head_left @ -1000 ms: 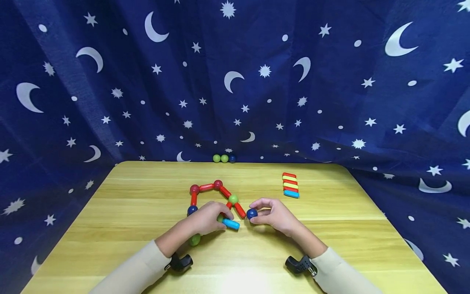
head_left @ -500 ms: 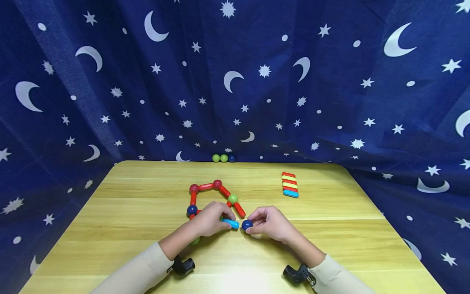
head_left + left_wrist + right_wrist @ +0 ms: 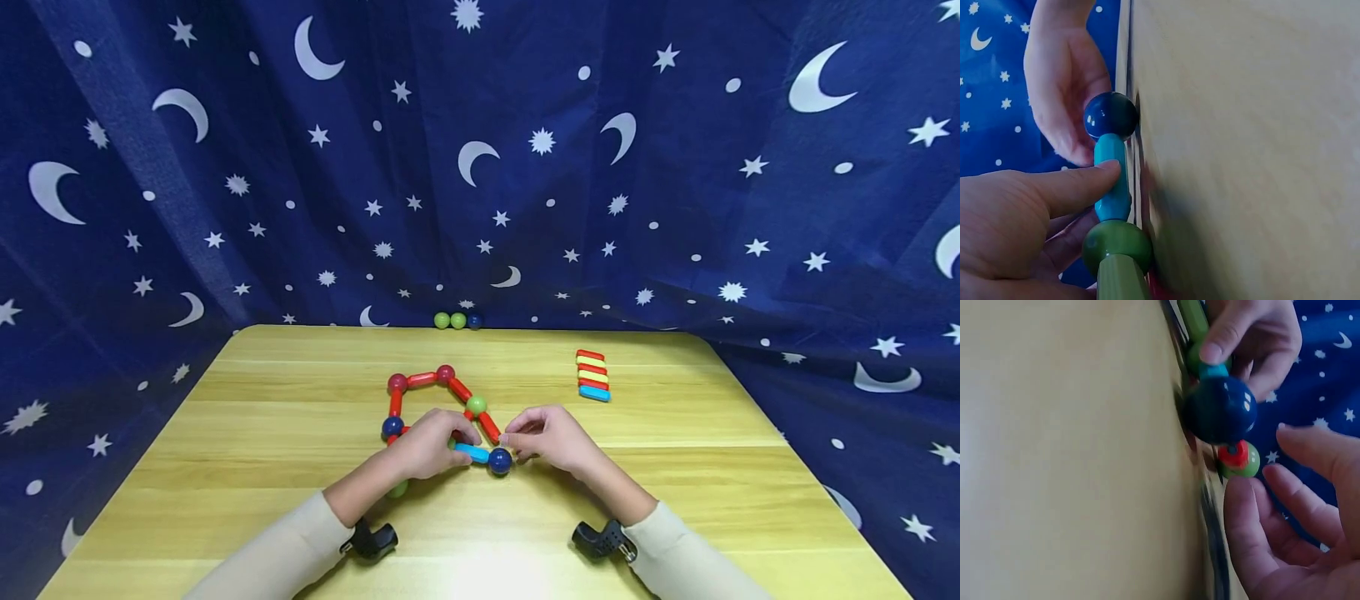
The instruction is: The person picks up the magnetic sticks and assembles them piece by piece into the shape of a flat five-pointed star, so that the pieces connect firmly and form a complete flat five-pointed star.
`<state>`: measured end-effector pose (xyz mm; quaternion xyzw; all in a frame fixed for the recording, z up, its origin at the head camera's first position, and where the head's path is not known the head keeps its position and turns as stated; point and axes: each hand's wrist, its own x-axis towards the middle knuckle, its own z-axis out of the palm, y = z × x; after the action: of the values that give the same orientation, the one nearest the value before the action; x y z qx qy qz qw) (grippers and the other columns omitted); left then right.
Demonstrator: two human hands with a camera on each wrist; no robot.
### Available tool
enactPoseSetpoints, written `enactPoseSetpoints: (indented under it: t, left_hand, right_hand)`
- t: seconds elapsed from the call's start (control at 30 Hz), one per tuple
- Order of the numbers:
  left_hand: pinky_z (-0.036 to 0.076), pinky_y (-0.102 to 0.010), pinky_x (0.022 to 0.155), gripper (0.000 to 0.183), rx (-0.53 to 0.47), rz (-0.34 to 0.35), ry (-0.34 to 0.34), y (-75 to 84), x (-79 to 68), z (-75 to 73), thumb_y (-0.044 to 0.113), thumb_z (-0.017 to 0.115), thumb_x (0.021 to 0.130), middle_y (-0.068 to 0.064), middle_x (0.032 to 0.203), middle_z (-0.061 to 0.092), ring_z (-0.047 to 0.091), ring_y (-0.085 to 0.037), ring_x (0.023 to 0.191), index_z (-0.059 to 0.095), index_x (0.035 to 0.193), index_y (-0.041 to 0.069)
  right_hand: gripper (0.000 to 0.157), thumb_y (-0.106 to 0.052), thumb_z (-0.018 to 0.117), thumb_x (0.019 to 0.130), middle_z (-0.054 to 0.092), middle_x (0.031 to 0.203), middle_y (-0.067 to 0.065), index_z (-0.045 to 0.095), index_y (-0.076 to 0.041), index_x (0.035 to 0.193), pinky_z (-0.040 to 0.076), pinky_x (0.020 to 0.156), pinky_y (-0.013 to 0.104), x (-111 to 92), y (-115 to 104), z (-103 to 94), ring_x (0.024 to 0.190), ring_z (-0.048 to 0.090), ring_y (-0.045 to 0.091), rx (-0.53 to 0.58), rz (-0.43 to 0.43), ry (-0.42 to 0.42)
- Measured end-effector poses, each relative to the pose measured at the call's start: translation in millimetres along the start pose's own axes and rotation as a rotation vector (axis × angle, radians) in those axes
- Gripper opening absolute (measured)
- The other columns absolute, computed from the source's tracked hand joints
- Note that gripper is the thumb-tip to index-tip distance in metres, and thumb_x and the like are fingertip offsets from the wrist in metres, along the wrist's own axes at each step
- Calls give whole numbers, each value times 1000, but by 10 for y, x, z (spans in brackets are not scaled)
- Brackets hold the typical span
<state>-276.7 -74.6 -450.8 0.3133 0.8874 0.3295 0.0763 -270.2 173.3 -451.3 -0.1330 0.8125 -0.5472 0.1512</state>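
Observation:
In the head view my left hand (image 3: 429, 446) pinches a light blue magnetic rod (image 3: 472, 453). The left wrist view shows the thumb on this rod (image 3: 1112, 181), with a dark blue ball (image 3: 1111, 115) at one end and a green ball (image 3: 1117, 245) at the other. My right hand (image 3: 551, 440) is beside the dark blue ball (image 3: 500, 461), near the free end of a red rod (image 3: 489, 428). In the right wrist view its thumb and fingers stand apart with nothing between them. My left hand hides part of the joined rods and balls.
The joined shape runs on through a green ball (image 3: 476, 406), two dark red balls (image 3: 446, 374) and a blue ball (image 3: 392, 427). Red, yellow and blue rods (image 3: 593, 376) lie in a row at the right. Several balls (image 3: 458, 320) sit at the table's back edge.
My right hand has brought the dark blue ball leftward and down to the light blue rod's end, let it go, and risen slightly away. The left hand still holds the rod.

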Motion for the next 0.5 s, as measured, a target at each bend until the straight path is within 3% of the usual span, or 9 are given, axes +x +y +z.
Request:
enactPoseSetpoints:
  t: [0.13,0.3,0.5]
  left_hand:
    - [52,-28,86,15,6,-30,-9,-1,1,-9,11,84,85,6,97,76,65,-8,92,78,99,15]
    - [52,-28,86,15,11,-38,-7,6,5,-15,12,84,85,6,97,76,65,-9,93,79,99,14]
    - [52,-27,84,14,29,-44,8,20,5,-12,14,85,85,7,96,75,63,-7,89,79,97,14]
  right_hand:
    - [26,-16,75,93,75,92,16,72,7,105,62,71,39,185,-37,-7,74,72,21,15,36,21]
    - [27,-17,81,88,76,85,10,73,4,103,62,66,34,395,-77,34,66,72,17,-41,110,-27]
    - [22,-11,83,85,76,81,11,73,4,98,61,63,33,486,-143,59,62,70,14,-54,170,-71]
